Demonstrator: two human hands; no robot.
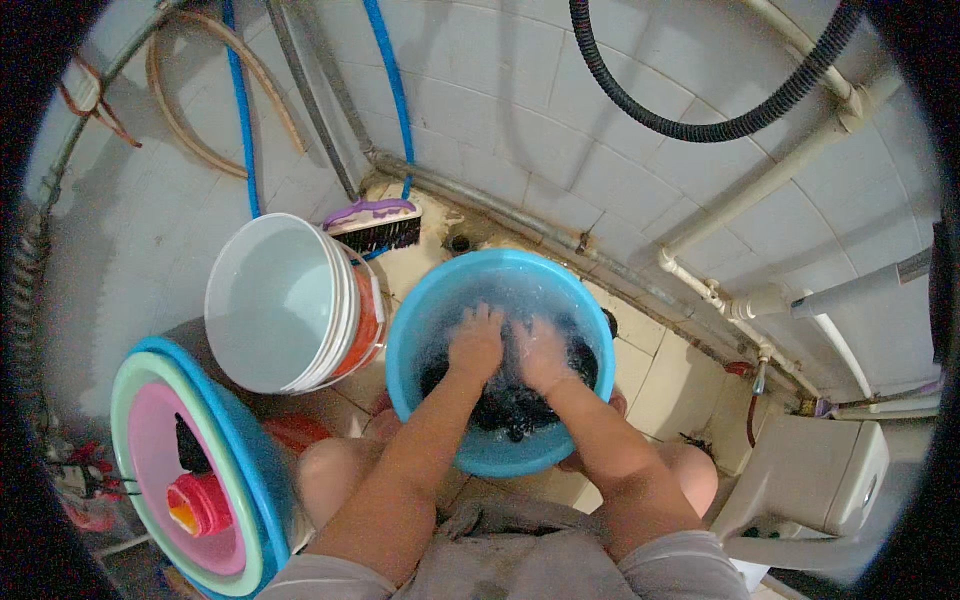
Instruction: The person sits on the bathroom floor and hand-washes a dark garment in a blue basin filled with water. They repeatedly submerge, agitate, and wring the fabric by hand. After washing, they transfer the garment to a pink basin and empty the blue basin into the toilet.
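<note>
A light blue round basin [520, 262] stands on the floor in front of me, with splashing, frothy water in it. Dark wet cloth [510, 408] lies bunched in the water. Over the left part of the cloth is my left hand [476, 345], its fingers stretched forward and slightly apart. Just beside it, my right hand [543, 355] reaches into the water at the cloth. Splash and motion smear its fingers, and whether they grip the cloth is hidden.
A white bucket [270, 300] holding water stands left of the basin, with a purple-backed brush [385, 225] behind it. Nested blue, green and pink basins [150, 440] lean at the left, a red container [200, 503] inside. Pipes [690, 270] run along the wall; a toilet [795, 470] stands right.
</note>
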